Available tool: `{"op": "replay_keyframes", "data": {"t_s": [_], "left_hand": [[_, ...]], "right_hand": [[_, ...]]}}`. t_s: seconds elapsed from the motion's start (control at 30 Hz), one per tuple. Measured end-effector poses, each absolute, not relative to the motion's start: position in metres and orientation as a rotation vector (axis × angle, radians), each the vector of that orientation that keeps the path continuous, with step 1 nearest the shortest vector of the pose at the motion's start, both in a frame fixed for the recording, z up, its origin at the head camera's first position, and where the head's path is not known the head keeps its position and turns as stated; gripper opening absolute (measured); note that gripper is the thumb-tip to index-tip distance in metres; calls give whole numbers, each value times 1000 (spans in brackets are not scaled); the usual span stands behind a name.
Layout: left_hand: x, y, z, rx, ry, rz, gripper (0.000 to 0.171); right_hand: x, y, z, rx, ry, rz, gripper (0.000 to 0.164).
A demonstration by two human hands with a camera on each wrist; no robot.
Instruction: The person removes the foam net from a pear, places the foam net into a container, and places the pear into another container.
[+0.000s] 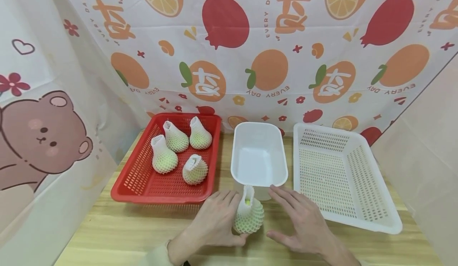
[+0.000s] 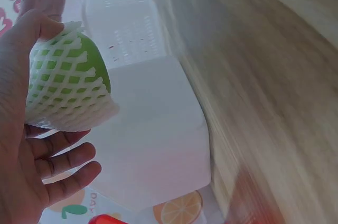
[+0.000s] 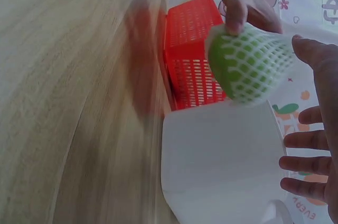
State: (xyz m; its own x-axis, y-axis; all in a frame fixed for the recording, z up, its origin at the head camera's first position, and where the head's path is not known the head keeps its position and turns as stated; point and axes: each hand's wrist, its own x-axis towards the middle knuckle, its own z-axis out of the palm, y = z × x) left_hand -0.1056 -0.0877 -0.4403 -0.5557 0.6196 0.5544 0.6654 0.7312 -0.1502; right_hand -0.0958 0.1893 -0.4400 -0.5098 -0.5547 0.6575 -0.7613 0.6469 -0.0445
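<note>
A round green fruit in a white foam net [image 1: 250, 217] is held in front of the white tub [image 1: 259, 158]. My left hand [image 1: 219, 220] grips it from the left, and in the left wrist view its thumb presses on the netted fruit [image 2: 68, 84]. The net's loose top stands up as a collar. To the right of the fruit, my right hand [image 1: 304, 220] is spread with its fingers extended and holds nothing. In the right wrist view, a fingertip of that hand [image 3: 322, 145] is close to the net's edge; whether they touch I cannot tell.
A red basket [image 1: 161, 198] at the left holds several fruits in foam nets [image 1: 164, 158]. On the right lies a white basket [image 1: 322, 174] with slotted walls. All stand on a wooden table [image 1: 118, 234], with a fruit-print curtain [image 1: 229, 71] behind.
</note>
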Motion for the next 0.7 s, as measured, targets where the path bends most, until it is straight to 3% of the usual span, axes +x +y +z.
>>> {"op": "replay_keyframes", "data": {"t_s": [0.7], "left_hand": [[-105,-80,-430,-981,-2252,-321,84]], "right_hand": [[-103,169,-437,1125,-2203,687,79]]}}
